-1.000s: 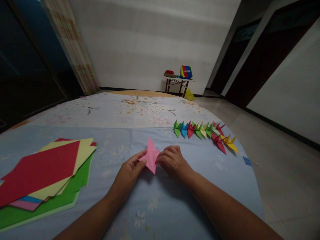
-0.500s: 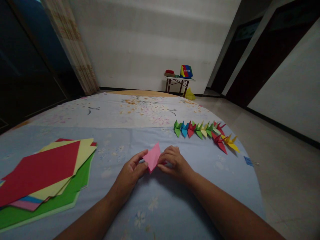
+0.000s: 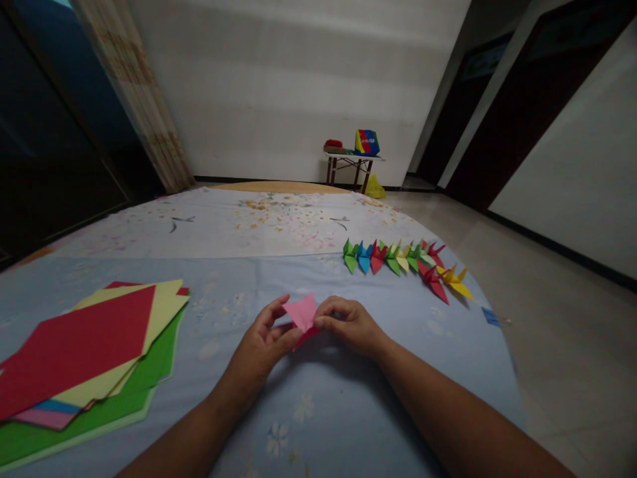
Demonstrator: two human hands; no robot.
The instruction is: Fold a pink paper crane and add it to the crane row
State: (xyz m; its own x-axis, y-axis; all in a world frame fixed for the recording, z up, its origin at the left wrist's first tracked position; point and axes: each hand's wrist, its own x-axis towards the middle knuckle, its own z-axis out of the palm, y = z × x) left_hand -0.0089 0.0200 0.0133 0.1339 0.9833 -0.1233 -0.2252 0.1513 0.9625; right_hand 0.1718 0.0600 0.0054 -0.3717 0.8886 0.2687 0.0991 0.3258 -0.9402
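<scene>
A small folded piece of pink origami paper (image 3: 301,312) is held between both hands, just above the blue part of the tablecloth. My left hand (image 3: 267,335) grips its left side, thumb at the lower edge and fingers behind. On its right side, my right hand (image 3: 348,323) pinches the paper between thumb and forefinger. A darker pink layer shows along the bottom, partly covered by the left thumb. Off to the right stand several folded paper cranes in a row, among them a blue crane (image 3: 364,257), a red crane (image 3: 434,282) and a yellow crane (image 3: 455,281).
A stack of coloured paper sheets (image 3: 94,338) lies at the left, red on top. The round table wears a floral tablecloth (image 3: 298,411). A blue clip-like piece (image 3: 490,317) sits at its right edge. By the far wall stands a small side table (image 3: 352,157).
The pink paper has opened and tilted, its top point now a wider, notched edge. My left thumb has moved right along its lower edge. The camera view has shifted slightly.
</scene>
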